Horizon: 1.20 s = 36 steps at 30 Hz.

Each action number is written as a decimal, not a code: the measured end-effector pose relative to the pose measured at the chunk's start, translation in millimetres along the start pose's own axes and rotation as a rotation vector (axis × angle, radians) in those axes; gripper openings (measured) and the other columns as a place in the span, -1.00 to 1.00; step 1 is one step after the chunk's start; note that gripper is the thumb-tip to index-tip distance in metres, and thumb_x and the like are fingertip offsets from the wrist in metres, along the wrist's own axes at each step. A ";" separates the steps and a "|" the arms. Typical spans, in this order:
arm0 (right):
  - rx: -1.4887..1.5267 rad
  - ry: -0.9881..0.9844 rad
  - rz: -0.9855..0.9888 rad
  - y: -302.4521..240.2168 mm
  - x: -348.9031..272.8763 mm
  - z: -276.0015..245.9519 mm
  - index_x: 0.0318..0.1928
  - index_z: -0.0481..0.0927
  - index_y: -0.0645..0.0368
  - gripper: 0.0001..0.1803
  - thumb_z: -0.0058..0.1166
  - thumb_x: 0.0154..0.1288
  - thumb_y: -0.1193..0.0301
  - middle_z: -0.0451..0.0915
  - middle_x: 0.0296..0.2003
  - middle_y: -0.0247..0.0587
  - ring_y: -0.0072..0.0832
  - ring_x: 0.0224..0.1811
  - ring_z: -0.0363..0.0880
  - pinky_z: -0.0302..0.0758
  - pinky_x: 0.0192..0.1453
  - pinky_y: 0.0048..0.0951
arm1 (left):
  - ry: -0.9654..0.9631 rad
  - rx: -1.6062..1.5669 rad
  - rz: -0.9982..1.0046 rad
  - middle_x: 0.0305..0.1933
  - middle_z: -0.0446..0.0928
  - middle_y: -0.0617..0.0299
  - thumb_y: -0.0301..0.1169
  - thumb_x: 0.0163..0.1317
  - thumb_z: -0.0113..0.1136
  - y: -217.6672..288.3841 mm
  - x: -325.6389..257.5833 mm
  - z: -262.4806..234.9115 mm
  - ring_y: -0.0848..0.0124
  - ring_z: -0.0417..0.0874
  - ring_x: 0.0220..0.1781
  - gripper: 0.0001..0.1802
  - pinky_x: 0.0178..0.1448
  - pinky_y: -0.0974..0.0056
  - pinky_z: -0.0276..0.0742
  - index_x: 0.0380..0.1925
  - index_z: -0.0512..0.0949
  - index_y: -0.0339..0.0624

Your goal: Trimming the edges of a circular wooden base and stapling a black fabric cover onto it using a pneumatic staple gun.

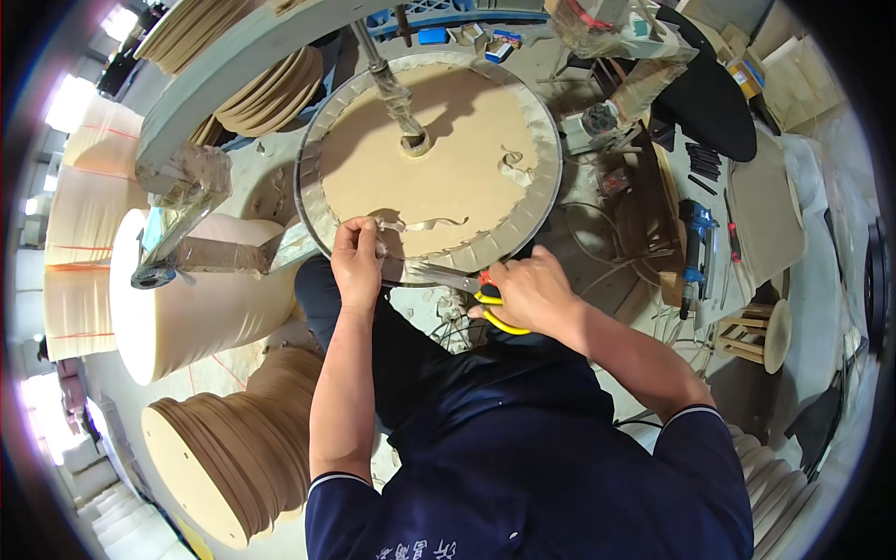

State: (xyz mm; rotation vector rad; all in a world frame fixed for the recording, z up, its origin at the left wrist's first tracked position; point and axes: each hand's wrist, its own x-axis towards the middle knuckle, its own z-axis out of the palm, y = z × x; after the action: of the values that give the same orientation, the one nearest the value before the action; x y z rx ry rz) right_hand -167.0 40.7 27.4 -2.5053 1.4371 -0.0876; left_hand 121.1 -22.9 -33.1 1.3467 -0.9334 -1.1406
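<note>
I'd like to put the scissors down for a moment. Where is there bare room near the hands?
The tan face of the round disc is mostly bare between the centre rod and the near rim, apart from curled strips. The left hand and the right hand with the scissors crowd that rim. The bench on the right is cluttered with tools.

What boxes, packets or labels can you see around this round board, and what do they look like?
Small boxes: behind the round board, at the top; little blue, white and tan rectangles.
Cardboard boxes: top right; brown, one with a coloured patch.
Clear plastic bag: top, right of centre; crumpled, see-through.
No screens or signs show.
</note>
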 end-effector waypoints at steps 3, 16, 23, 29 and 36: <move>0.021 0.016 0.053 10.4 -24.0 5.2 -0.25 0.70 0.12 -0.26 0.29 0.27 -0.40 0.72 -0.49 -0.10 -0.11 -0.41 0.74 0.49 -0.02 -0.15 | 0.111 0.049 0.113 -0.30 0.53 0.50 -0.33 0.66 0.23 -9.4 8.9 -9.2 0.70 0.43 -0.34 -0.87 -0.27 0.49 0.36 -0.04 0.64 -0.13; 0.158 0.092 0.292 44.7 -75.7 18.6 -0.22 0.68 0.11 -0.25 0.22 0.32 -0.42 0.74 -0.46 -0.10 -0.12 -0.39 0.77 0.56 -0.04 -0.19 | -0.155 0.448 0.179 -0.18 0.67 0.30 -0.41 0.64 0.18 30.1 11.4 54.4 0.48 0.65 -0.24 -0.81 -0.09 0.30 0.63 0.06 0.72 -0.17; 0.214 0.245 0.317 48.4 -102.0 29.2 -0.24 0.62 0.09 -0.35 0.34 0.32 -0.30 0.70 -0.48 -0.09 -0.05 -0.38 0.75 0.60 -0.12 -0.05 | -0.447 0.799 0.378 0.00 0.70 0.00 -0.30 0.37 0.45 44.9 -0.9 142.4 0.03 0.77 0.00 -0.56 0.09 0.02 0.68 0.22 0.66 -0.07; 0.273 0.331 0.330 58.1 -113.9 44.1 -0.29 0.61 0.11 -0.35 0.38 0.29 -0.29 0.68 -0.50 -0.11 -0.02 -0.41 0.72 0.60 -0.19 -0.03 | -0.525 0.944 0.449 -0.13 0.66 0.03 -0.31 0.38 0.45 34.0 -5.6 128.6 0.00 0.76 -0.10 -0.75 0.01 0.00 0.68 0.01 0.70 -0.05; 0.439 0.253 0.531 68.4 -120.2 36.6 -0.35 0.55 0.17 -0.38 0.50 0.29 -0.14 0.62 -0.51 0.06 0.11 -0.41 0.65 0.54 -0.31 0.01 | -0.039 0.313 0.175 -0.21 0.64 0.34 -0.55 0.53 0.29 43.9 -66.7 -1.9 0.55 0.62 -0.21 -0.96 -0.06 0.41 0.57 -0.09 0.66 -0.24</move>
State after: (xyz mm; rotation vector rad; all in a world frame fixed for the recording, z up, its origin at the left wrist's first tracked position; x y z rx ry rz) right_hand -279.5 117.6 -16.2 -1.7548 1.8881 -0.5659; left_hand 110.9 37.4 18.3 1.4612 -1.2725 -0.9149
